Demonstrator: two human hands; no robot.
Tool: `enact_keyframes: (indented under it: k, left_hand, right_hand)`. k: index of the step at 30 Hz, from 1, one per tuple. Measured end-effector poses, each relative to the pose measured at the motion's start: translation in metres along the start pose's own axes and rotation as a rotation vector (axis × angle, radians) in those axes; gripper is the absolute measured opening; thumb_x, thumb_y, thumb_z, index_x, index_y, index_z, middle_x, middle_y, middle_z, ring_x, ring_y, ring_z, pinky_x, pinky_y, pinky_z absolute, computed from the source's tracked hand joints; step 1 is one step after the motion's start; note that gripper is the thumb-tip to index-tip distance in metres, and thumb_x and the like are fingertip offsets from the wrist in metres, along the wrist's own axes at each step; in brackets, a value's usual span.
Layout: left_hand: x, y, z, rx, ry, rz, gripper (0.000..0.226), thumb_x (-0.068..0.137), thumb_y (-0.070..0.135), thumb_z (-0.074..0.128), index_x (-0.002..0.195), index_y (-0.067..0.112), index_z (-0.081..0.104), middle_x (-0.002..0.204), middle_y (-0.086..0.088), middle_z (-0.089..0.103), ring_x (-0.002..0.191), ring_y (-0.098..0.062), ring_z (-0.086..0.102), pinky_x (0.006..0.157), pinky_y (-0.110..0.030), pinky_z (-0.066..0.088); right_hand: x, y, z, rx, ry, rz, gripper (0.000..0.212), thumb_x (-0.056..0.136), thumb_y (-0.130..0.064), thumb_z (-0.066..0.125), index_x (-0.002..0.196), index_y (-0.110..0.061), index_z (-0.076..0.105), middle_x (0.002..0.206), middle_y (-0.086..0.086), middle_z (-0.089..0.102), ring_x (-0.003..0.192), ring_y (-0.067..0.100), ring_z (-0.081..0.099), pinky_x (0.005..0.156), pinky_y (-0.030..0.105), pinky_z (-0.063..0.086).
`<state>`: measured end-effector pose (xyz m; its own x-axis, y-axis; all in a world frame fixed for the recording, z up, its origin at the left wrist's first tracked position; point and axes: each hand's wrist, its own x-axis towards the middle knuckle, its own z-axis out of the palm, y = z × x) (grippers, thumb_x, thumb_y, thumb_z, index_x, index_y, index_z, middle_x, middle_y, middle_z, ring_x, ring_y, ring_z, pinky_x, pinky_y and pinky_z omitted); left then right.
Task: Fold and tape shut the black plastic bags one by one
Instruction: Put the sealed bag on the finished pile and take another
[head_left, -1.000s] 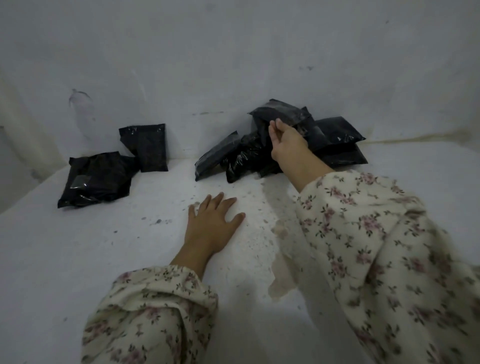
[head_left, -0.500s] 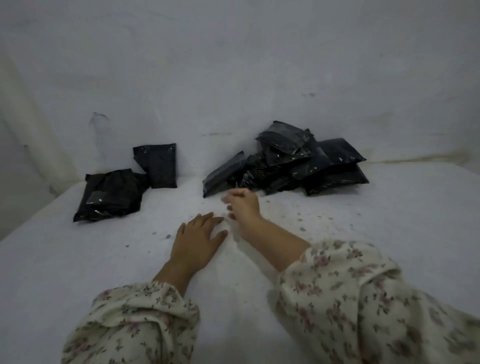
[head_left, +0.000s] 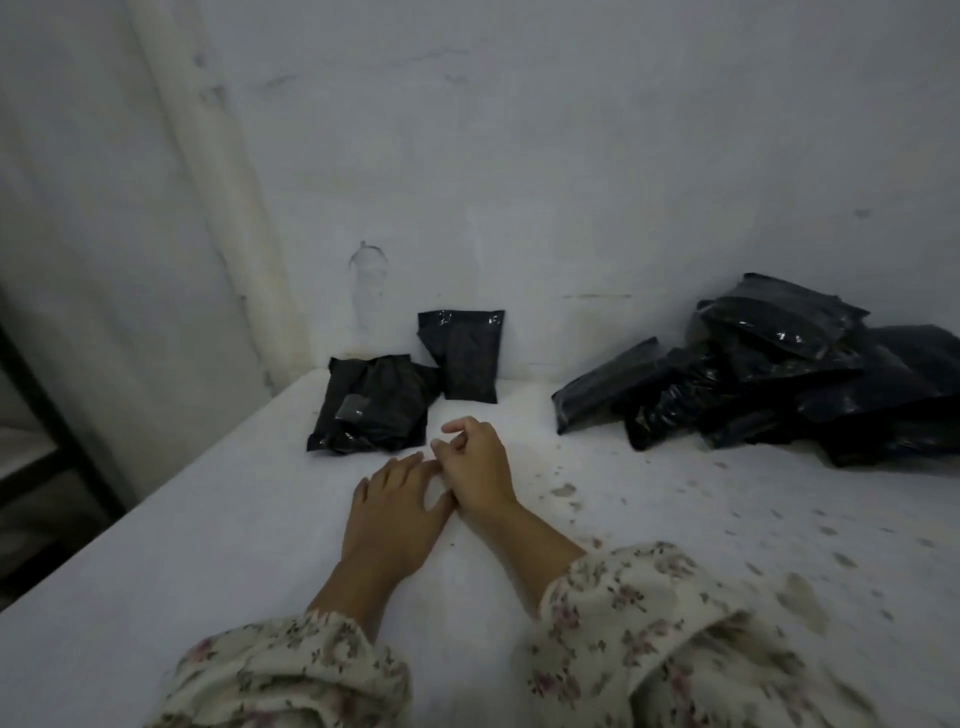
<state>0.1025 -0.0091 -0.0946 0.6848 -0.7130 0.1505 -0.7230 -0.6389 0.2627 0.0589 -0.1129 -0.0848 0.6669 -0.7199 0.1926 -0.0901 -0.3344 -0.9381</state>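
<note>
Now that my right hand (head_left: 478, 467) has come back empty from the heap of black bags (head_left: 779, 379), it sits just beside my left hand (head_left: 395, 514) and touches its fingertips. Its fingers are loosely curled, forefinger and thumb apart, pinching nothing I can make out. My left hand lies flat on the white top (head_left: 208, 545), fingers spread, as it did a second ago. I judge that no bag is in work: I touched the heap and brought nothing away, so the next fold has not begun. Just beyond my fingertips lies a flat bag (head_left: 374, 405) with a pale patch on it, and behind it a standing bag (head_left: 462, 358) leans on the wall (head_left: 571, 182); both look done. The heap sits well to my right, against the wall. Between it and my hands the top carries only dark flecks (head_left: 566, 489), so there is room to drag a bag over. On my left the edge (head_left: 156, 491) runs slantwise and drops toward a dark frame (head_left: 47, 415); nothing should slide that way.
</note>
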Motion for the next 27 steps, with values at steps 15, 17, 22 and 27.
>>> enact_keyframes:
  k: [15,17,22,27]
  left_hand:
    - [0.017,-0.006,0.005,-0.033,0.003,0.026,0.051,0.096,0.057,0.032,0.144,0.039,0.033,0.155,0.009,0.025,0.142,-0.014,0.02,0.119,-0.042,0.011]
    - [0.017,-0.004,0.005,-0.031,0.011,0.026,0.051,0.096,0.057,0.033,0.144,0.039,0.033,0.154,0.009,0.025,0.142,-0.014,0.02,0.119,-0.042,0.011]
    - [0.018,-0.004,0.006,-0.031,0.018,0.027,0.05,0.097,0.056,0.034,0.143,0.038,0.034,0.154,0.009,0.026,0.142,-0.015,0.021,0.119,-0.042,0.012]
    - [0.017,-0.003,0.005,-0.035,0.03,0.029,0.05,0.096,0.056,0.034,0.143,0.038,0.035,0.153,0.009,0.027,0.141,-0.014,0.021,0.119,-0.041,0.012]
  right_hand:
    - [0.092,0.011,0.011,-0.037,0.364,0.134,0.067,0.094,-0.014,0.059,0.148,-0.007,0.021,0.14,0.019,0.044,0.13,0.033,0.039,0.108,0.042,0.035]
    - [0.098,0.013,0.008,-0.039,0.366,0.137,0.063,0.095,-0.014,0.057,0.147,-0.007,0.022,0.13,0.021,0.052,0.123,0.035,0.046,0.101,0.043,0.042]
    - [0.103,0.016,0.007,-0.095,0.373,0.158,0.056,0.094,-0.015,0.06,0.14,-0.003,0.031,0.121,0.02,0.058,0.118,0.034,0.049,0.096,0.04,0.045]
    - [0.109,0.017,0.004,-0.19,0.333,0.19,0.062,0.094,-0.025,0.06,0.143,-0.005,0.029,0.126,0.019,0.056,0.12,0.034,0.048,0.097,0.039,0.042]
